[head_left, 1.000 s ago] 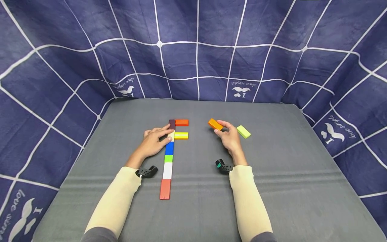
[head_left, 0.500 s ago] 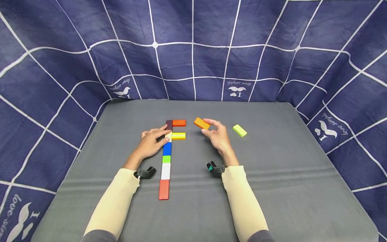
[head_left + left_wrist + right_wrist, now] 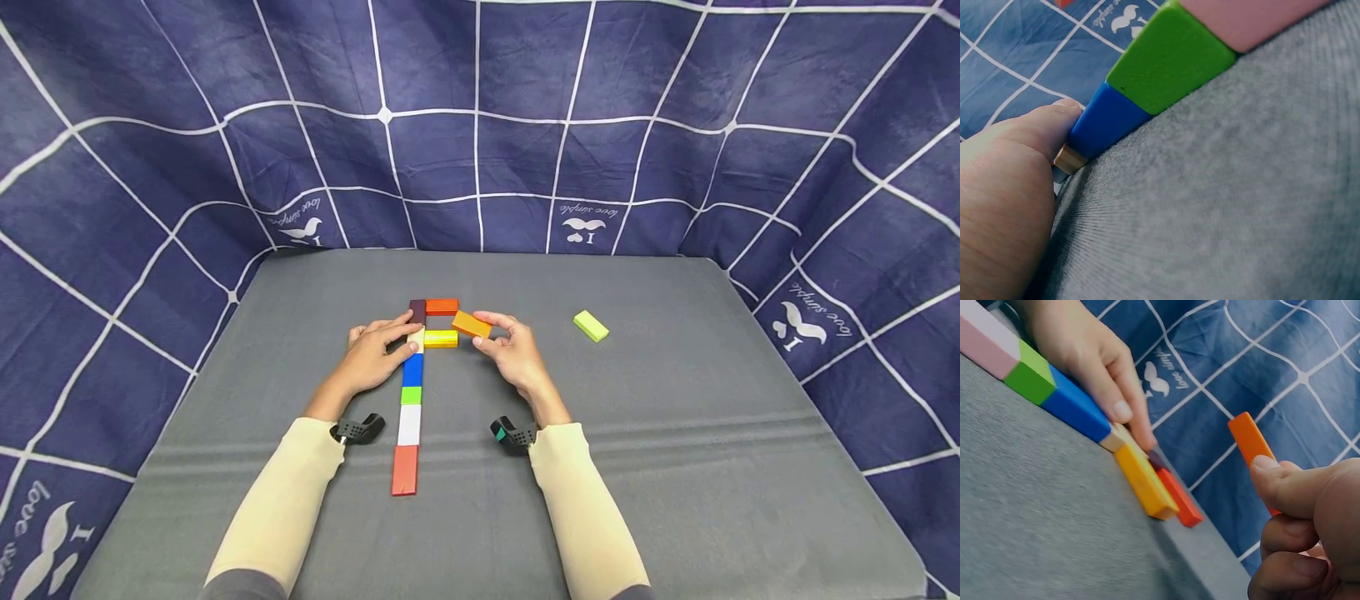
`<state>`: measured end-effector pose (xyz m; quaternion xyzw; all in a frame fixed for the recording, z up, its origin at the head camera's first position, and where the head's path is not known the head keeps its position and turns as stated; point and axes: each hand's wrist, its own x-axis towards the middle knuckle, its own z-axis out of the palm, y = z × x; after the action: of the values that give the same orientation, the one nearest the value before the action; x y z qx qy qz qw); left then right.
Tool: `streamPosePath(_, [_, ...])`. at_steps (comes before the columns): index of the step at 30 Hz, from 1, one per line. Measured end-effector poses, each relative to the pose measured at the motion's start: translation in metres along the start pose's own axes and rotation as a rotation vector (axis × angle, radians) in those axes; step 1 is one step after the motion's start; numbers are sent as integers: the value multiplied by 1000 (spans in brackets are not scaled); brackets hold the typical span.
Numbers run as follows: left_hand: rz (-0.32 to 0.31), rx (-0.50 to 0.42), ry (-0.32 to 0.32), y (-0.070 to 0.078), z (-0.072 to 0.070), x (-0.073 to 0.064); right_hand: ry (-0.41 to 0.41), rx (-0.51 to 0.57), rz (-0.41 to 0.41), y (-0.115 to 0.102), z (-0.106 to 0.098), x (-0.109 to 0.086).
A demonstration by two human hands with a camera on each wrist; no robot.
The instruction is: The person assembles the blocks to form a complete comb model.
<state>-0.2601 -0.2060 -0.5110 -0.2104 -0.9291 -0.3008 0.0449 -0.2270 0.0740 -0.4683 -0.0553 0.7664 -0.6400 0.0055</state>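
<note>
My right hand (image 3: 517,358) pinches an orange block (image 3: 472,324) between thumb and fingers. The block is tilted, just right of the yellow block (image 3: 441,339); in the right wrist view the orange block (image 3: 1250,439) is seen edge-on. My left hand (image 3: 372,356) lies over the upper part of a row of blocks, thumb and fingertips touching the cream block (image 3: 416,340) and the dark purple block (image 3: 417,312). Below the cream block the row goes on with a blue block (image 3: 412,371), a green block (image 3: 411,395), a white block (image 3: 408,425) and a red-pink block (image 3: 405,470).
A red-orange block (image 3: 442,307) sticks out rightward from the dark block, parallel to the yellow one. Farther right a lime block (image 3: 591,326) lies alone on the grey cloth-covered table (image 3: 675,467). A dark blue checked curtain (image 3: 517,158) surrounds the back and sides.
My right hand has carried the orange block leftward and slightly nearer, from near the lime block to beside the yellow one. The left hand has stayed on the row.
</note>
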Motion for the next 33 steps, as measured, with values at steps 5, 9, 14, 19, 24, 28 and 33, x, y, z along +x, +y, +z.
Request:
streamPosePath(5, [-3,0,-3,1,0,0,-59,-22,5,6,8,-3])
streamPosePath(9, [-9,-4,-6,2,-1,0,-88,-48,23,10,13,-4])
streamPosePath(14, [-12,-3,-6,3,-2,0,-118,-99,45,14,19,-5])
streamPosePath(19, [-15,-1,-8,4,-3,0,-170,-114,47,16,23,-6])
streamPosePath(24, [-16,1,-15,5,-4,0,-217,-126,59,18,25,-6])
streamPosePath(28, [-17,4,-19,5,-4,0,-234,-156,52,19,27,-7])
streamPosePath(33, [-18,2,-19,4,-4,-1,-259,-231,17,20,29,-8])
